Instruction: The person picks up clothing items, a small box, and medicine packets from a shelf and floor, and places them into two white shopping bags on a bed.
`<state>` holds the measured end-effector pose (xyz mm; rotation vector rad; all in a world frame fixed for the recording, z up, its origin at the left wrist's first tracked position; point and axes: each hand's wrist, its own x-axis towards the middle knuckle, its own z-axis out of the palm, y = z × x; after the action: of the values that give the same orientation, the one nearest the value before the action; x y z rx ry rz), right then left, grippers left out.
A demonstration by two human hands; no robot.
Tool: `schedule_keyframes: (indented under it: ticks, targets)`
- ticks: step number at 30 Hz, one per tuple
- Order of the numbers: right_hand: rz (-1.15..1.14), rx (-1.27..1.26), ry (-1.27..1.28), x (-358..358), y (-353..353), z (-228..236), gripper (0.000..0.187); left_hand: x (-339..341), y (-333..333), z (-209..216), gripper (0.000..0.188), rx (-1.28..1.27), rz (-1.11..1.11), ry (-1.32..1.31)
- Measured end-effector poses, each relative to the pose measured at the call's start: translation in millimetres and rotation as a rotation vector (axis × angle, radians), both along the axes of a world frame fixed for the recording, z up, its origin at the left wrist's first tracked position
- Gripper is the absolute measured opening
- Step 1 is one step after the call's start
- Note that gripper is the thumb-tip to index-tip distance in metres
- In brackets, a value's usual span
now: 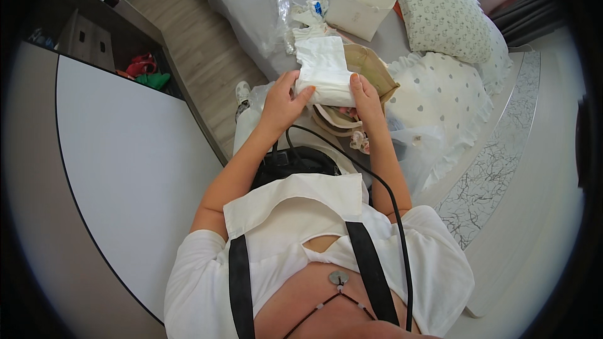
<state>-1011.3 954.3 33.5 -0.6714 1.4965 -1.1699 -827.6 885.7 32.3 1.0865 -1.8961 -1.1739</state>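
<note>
Between my two hands is a white, soft, folded item (323,85), like a cloth or a stack of tissue; its exact kind I cannot make out. My left hand (282,102) pinches its near left corner, with the thumb on top. On the near right side my right hand (367,95) grips it the same way, thumb upward. The near part is folded over, and a flat panel extends away from me. Just beyond and below it, a beige bag (367,63) with an open top sits on the bed, partly hidden by the item and my right hand. Pinkish fabric shows beneath.
The grey bed (242,0) carries a white paper bag (359,9), crumpled transparent plastic (284,19), a patterned pillow (440,16) and a heart-dotted cushion (440,97). A black cable (383,182) runs past my right arm. Left stands a cabinet (85,41) with red shoes (141,64).
</note>
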Motion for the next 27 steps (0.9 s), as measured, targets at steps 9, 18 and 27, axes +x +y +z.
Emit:
schedule_keyframes:
  ticks: [9,18,27]
  targets:
    - [0.081,-0.21,0.213,14,4,6,0.044,-3,-3,-8,0.025,0.034,0.253,0.122]
    - [-0.047,-0.089,0.149,10,3,10,0.035,-1,-13,-6,0.027,0.442,0.101,0.093]
    - [-0.126,-0.283,0.571,21,7,10,0.037,0,-9,-26,0.021,0.148,0.131,-0.085]
